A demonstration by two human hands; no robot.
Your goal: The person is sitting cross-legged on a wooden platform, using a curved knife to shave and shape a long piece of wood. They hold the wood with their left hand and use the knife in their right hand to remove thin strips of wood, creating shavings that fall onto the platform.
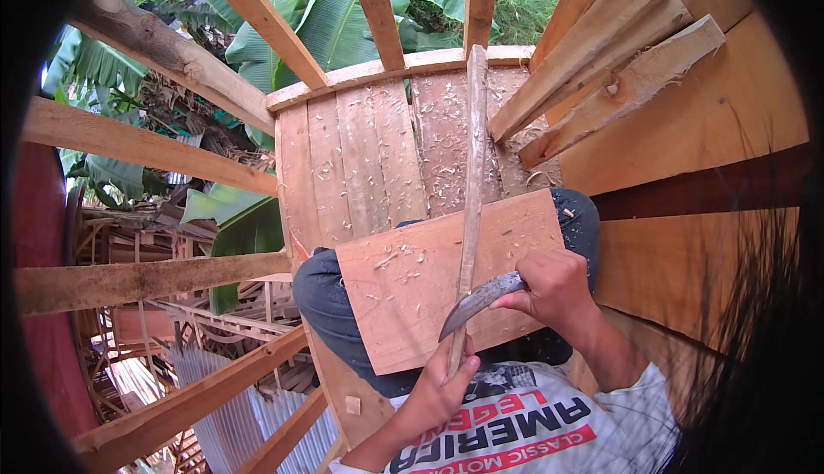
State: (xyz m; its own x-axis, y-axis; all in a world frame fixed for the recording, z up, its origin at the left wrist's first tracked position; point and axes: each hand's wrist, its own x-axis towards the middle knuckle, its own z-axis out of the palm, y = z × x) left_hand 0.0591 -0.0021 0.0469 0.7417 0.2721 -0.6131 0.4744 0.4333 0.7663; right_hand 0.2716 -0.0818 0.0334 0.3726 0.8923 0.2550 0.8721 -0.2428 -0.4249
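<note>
One long wooden stick (474, 186) lies across the tan lap board (519, 235) toward twelve o'clock, its near end clasped in the left hand (440, 391) at six, one curved knife (477, 304), gripped by the right hand (554, 289) at three, crossing its lower part

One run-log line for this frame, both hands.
left hand: grips wooden stick | right hand: holds curved knife, blade across stick | plywood-like board: across knees

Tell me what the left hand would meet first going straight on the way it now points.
Probably the knife: its blade crosses the stick just ahead of the left hand, though this single view leaves the depth unclear.
</note>
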